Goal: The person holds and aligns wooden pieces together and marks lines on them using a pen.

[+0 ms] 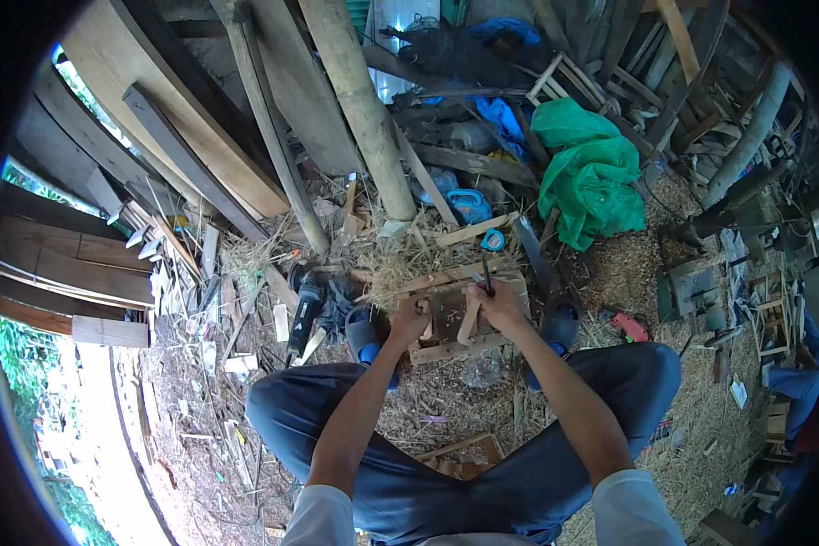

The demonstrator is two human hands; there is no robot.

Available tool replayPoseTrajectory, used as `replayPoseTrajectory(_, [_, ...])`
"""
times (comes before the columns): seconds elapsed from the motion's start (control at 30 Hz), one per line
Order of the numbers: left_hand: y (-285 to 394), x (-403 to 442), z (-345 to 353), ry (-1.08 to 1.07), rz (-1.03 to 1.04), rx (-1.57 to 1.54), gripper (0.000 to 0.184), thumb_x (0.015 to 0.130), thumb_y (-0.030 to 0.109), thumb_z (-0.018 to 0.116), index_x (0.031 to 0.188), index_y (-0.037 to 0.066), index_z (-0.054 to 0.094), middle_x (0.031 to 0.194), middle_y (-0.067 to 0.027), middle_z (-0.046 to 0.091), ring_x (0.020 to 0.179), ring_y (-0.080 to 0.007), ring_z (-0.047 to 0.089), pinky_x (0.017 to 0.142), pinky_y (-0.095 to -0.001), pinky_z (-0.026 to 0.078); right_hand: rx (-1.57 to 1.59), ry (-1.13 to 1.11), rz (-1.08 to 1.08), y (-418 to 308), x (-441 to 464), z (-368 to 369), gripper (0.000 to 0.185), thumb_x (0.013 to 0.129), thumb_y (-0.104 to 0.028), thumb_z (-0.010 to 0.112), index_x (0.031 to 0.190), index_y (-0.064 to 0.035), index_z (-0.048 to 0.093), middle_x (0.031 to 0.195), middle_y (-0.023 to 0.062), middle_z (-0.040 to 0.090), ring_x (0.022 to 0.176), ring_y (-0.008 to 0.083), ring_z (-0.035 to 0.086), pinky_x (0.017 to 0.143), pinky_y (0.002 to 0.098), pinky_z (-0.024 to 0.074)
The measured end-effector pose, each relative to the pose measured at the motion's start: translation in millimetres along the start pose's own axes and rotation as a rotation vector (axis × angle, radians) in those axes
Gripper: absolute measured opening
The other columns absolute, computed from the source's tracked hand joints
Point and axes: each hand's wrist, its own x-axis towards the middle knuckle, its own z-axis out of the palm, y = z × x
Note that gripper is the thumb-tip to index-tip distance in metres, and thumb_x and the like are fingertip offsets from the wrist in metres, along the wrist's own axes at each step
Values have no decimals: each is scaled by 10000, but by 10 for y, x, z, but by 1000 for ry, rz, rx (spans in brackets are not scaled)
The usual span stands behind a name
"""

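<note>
Left hand (pixel 409 320) curls at the surface's (pixel 455 351) left edge, its grip unclear; the right hand (pixel 502 305), near the right edge, grips a slim dark tool (pixel 487 269). A pale wooden piece (pixel 469 324) slants from the right hand's fingers toward the near edge. Shavings (pixel 623 287) nearby suggest some cutting is done; the piece looks unjoined, and how much remains cannot be told.
</note>
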Motion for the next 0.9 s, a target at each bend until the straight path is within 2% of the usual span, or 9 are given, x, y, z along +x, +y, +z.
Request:
replayPoseTrajectory(0.13, [-99, -19, -22, 104, 195, 124, 477, 791, 120, 641, 1220, -11, 481, 903, -122, 621, 726, -155, 596, 614, -290, 466, -74, -7, -21, 2, 1, 66, 350, 869, -342, 636, 853, 5, 600, 637, 85, 542, 588, 192, 510, 570, 372, 408])
replayPoseTrajectory(0.2, [142, -133, -191, 81, 51, -241, 446, 818, 142, 650, 1203, -14, 487, 941, -96, 624, 793, -140, 592, 645, -272, 458, 48, -41, 11, -63, -6, 84, 324, 861, -317, 651, 868, 1, 590, 648, 80, 537, 595, 195, 496, 572, 372, 401])
replayPoseTrajectory(0.23, [224, -154, -293, 83, 64, -233, 446, 818, 142, 650, 1203, -14, 487, 941, -96, 624, 793, -140, 592, 645, -272, 458, 56, -33, 0, -193, -44, 66, 324, 861, -317, 651, 868, 1, 590, 648, 80, 537, 595, 195, 496, 572, 372, 401])
replayPoseTrajectory(0.3, [456, -183, -488, -30, 85, -630, 450, 857, 152, 630, 1216, -62, 465, 1029, -161, 624, 890, -205, 618, 786, -299, 481, -121, -14, -135, -473, -102, -8, 326, 836, -323, 685, 817, -10, 597, 616, -3, 513, 540, 89, 456, 492, 280, 382])
replayPoseTrajectory(0.33, [931, -459, -688, -107, 151, -552, 438, 879, 114, 610, 1255, -46, 451, 1031, -119, 619, 904, -169, 599, 803, -287, 471, -127, -9, -145, -557, -125, -21, 326, 836, -323, 685, 817, -10, 597, 616, -3, 513, 540, 89, 456, 492, 280, 382])
replayPoseTrajectory(0.4, [1319, -673, -876, -182, 201, -550, 470, 863, 143, 638, 1263, -24, 456, 984, -88, 616, 888, -153, 589, 780, -261, 459, 193, 13, -158, -711, -164, -46, 259, 816, -240, 706, 848, 2, 618, 685, 34, 586, 611, 98, 511, 556, 288, 415])
replayPoseTrajectory(0.57, [1747, -946, -996, -303, 363, -632, 488, 808, 96, 708, 1235, -9, 496, 948, -50, 596, 864, -112, 579, 786, -231, 459, 339, 68, -263, -1256, -398, -228, 231, 803, -200, 718, 874, 8, 647, 721, -1, 606, 642, 53, 523, 553, 226, 423])
replayPoseTrajectory(0.73, [1969, -903, -866, -168, 453, -640, 339, 784, 63, 725, 1082, -13, 582, 875, -33, 615, 819, -93, 576, 749, -217, 464, 419, 94, -218, -1409, -521, -345, 229, 815, -188, 712, 912, 12, 657, 768, 6, 626, 662, 50, 539, 555, 209, 431])
replayPoseTrajectory(0.9, [2230, -954, -877, -158, 433, -685, 317, 788, 81, 728, 1059, -11, 592, 890, -36, 620, 808, -88, 578, 725, -219, 466, 647, 75, -204, -1604, -605, -501, 202, 847, -169, 678, 927, 15, 662, 790, 14, 630, 679, 54, 553, 572, 199, 445])
